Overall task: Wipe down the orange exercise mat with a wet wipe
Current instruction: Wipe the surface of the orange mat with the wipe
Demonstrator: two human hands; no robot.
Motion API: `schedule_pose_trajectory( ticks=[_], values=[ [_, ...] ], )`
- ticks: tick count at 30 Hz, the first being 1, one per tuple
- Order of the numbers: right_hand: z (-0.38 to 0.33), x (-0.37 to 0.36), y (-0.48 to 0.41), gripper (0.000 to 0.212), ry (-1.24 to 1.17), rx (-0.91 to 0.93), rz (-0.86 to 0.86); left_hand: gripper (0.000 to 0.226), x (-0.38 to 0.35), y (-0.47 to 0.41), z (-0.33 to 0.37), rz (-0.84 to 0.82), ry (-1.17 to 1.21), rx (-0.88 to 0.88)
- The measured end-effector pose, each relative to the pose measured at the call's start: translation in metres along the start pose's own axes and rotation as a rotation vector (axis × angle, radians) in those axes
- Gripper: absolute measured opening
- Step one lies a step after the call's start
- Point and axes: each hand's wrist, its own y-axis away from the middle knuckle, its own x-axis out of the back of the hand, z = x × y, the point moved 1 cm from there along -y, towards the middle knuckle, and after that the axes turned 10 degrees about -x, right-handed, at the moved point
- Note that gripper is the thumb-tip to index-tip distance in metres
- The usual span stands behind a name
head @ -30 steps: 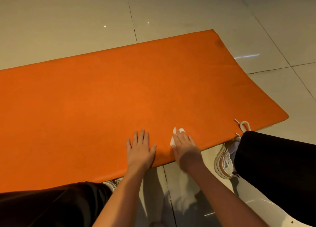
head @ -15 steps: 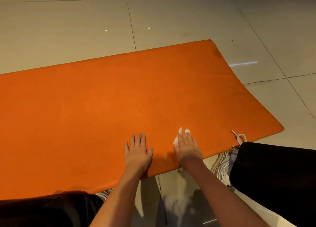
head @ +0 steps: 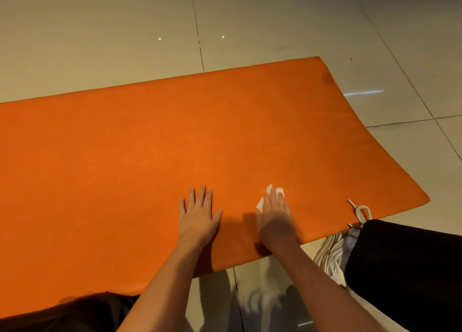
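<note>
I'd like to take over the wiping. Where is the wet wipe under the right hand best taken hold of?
Pinch the white corners of the wet wipe that poke out beyond the right hand, coming from the far side of the orange mat. The rest lies pressed flat beneath that hand, so only those exposed bits likely offer a grip.

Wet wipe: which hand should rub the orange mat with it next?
The right hand. It lies flat on the wet wipe, pressing it to the orange mat near the front edge. The left hand rests flat on bare mat beside it, holding nothing.
</note>
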Motion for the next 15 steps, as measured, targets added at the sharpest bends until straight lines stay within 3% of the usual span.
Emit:
schedule_pose_trajectory(
  ticks=[3,6,11,13,15],
  values=[
    [-0.017,-0.009,0.01,0.061,-0.032,0.186,-0.069,0.071,-0.01,-0.004,-0.002,-0.012,-0.026,0.002],
    [-0.014,-0.006,-0.01,0.063,-0.016,0.254,-0.065,0.093,-0.014,-0.001,-0.004,0.025,-0.027,-0.001],
    [0.006,0.013,-0.044,0.062,0.003,0.005,0.007,0.096,-0.014,0.0,-0.004,0.037,-0.022,-0.001],
    [-0.007,0.006,-0.031,0.07,-0.03,0.047,-0.002,0.096,-0.014,0.0,-0.005,0.034,-0.007,0.006],
    [-0.026,-0.006,-0.017,0.091,0.001,0.205,-0.094,0.097,-0.014,-0.001,-0.005,0.027,-0.001,0.016]
  ],
)
